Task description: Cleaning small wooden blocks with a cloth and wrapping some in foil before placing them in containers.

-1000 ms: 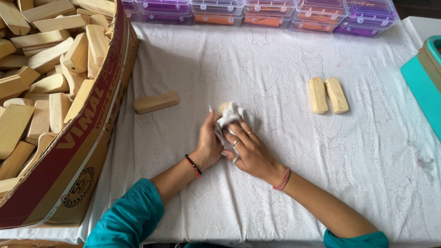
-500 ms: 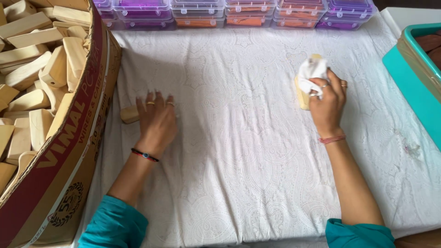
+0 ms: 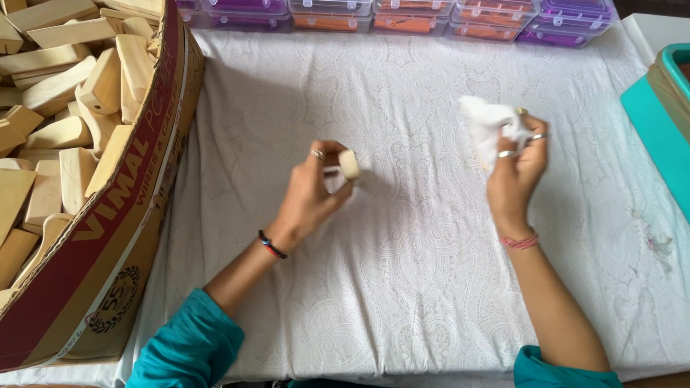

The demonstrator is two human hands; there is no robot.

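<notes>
Near the middle of the frame the left hand (image 3: 313, 190) curls closed around a pale, short wooden block (image 3: 348, 164), gripping it so that its rounded end face points up and to the right, lifted just above the cloth. To the right of centre the right hand (image 3: 519, 169) is closed on a crumpled white cloth rag (image 3: 487, 128); a sliver of pale wood shows just beside the fingers (image 3: 512, 153), too hidden to make out. Both wrists carry thin bands, and teal sleeves enter from the bottom edge.

The bench (image 3: 402, 287) is covered with a white, faintly patterned sheet, and the stretch between the two hands is bare sheet. Filling the left side of the frame stands a large brown-and-red cardboard box (image 3: 129, 215), heaped with many similar pale wooden blocks (image 3: 65, 108); its wall rises well to the left of the left hand. Along the top edge runs a row of clear plastic boxes with purple and orange contents (image 3: 402, 14). At the right edge sits a teal plastic tray (image 3: 658, 122), near the right hand but apart from it.
</notes>
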